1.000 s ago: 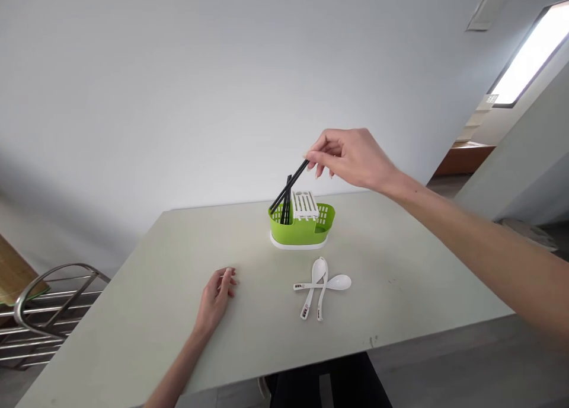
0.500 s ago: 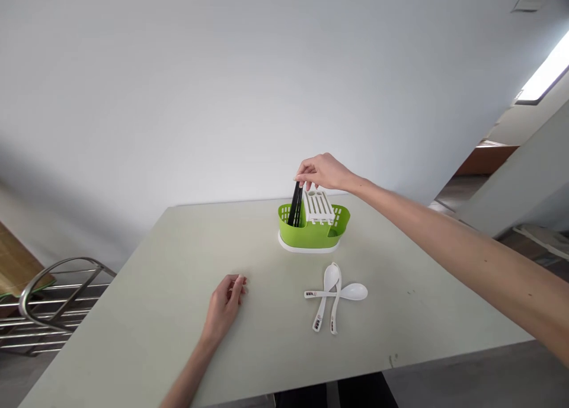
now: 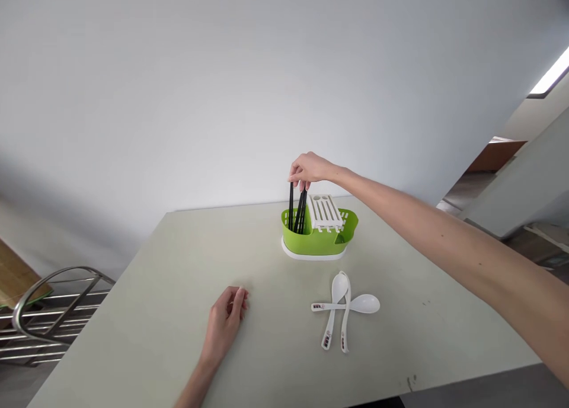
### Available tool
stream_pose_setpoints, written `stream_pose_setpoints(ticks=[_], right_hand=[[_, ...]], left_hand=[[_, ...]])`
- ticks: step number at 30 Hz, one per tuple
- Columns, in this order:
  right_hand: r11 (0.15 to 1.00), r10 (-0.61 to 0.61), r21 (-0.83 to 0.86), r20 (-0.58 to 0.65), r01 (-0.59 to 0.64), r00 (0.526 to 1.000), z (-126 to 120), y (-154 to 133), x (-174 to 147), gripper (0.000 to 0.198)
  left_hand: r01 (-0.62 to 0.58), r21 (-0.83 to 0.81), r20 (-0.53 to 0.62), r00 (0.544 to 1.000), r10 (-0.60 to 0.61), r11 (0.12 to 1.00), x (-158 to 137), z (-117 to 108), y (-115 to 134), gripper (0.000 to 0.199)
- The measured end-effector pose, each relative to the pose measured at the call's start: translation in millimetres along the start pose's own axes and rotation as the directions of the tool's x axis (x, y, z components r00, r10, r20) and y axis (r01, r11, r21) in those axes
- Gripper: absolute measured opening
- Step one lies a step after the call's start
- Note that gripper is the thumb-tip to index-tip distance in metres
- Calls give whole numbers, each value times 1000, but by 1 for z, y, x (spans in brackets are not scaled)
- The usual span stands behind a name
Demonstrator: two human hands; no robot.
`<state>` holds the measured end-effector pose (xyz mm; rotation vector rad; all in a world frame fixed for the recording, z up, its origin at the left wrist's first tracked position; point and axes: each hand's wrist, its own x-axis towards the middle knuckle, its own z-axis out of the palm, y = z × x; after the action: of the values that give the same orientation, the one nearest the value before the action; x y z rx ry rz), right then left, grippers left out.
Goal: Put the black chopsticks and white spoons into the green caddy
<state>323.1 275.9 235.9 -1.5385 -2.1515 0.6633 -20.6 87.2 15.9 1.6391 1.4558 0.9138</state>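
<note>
My right hand [image 3: 307, 168] reaches over the left compartment of a green plastic cutlery caddy [image 3: 313, 244], its fingers pinched at the tops of several black chopsticks [image 3: 299, 213]. Their lower ends stand inside the caddy; one chopstick [image 3: 291, 207] is spread apart at the left. How many the fingers grip is hidden. A white slotted rack [image 3: 326, 212] covers the caddy's middle. Lower left, my left hand [image 3: 226, 318] rests on the table with its fingers loosely curled and nothing visible in them. Three white spoons [image 3: 365, 303] lie crossed in front of the caddy.
The pale table [image 3: 191, 248] meets a plain wall [image 3: 178, 99] just behind the caddy. A metal rack [image 3: 53, 313] stands beyond the table's left side. Dark marks [image 3: 411, 382] show near the front edge.
My right hand has shifted slightly left over the caddy. The chopsticks, bunched together before, now fan out, one standing apart on the left. My left hand stays resting, and the view has tilted slightly.
</note>
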Motion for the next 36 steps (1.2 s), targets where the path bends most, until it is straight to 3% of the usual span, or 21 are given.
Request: stream_pose_setpoints(ticks=[6, 9, 12, 16, 20, 22, 24, 27, 32, 36], right_hand=[[995, 78, -64, -44, -81, 996, -6, -7, -1, 12], [996, 26, -82, -131, -37, 991, -16, -15, -25, 10], [994, -58, -100, -163, 43, 985, -25, -24, -69, 10], [988, -119, -97, -20, 116, 993, -17, -27, -143, 16], [960, -95, -241, 209, 146, 973, 24, -7, -216, 20], [918, -55, -365, 268, 155, 962, 51, 12, -247, 20], [887, 34, -453, 250, 86, 968, 74, 35, -272, 24], [897, 209, -430, 202, -105, 957, 101, 66, -298, 31], [909, 413, -49, 262, -415, 872, 127, 96, -312, 34], [870, 443, 139, 198, -473, 874, 144, 102, -312, 30]], left_hand=[[-7, 9, -4, 1000, 7, 1000, 0, -1, 2, 51], [-15, 21, -8, 1000, 15, 1000, 0, -1, 5, 52], [-28, 32, -7, 1000, 28, 999, 0, 0, 7, 52], [-35, 51, -5, 999, 35, 998, 1, 3, 9, 51], [-44, 91, 0, 999, 44, 995, 0, 5, 9, 52], [-52, 116, -2, 999, 53, 992, -1, 6, 11, 53], [-63, 134, -4, 998, 64, 989, -2, 8, 14, 53], [-80, 154, -6, 997, 81, 985, -4, 10, 18, 54], [-90, 219, -17, 995, 96, 972, -3, 11, 19, 52], [-118, 285, -29, 991, 132, 951, -8, 17, 17, 49]])
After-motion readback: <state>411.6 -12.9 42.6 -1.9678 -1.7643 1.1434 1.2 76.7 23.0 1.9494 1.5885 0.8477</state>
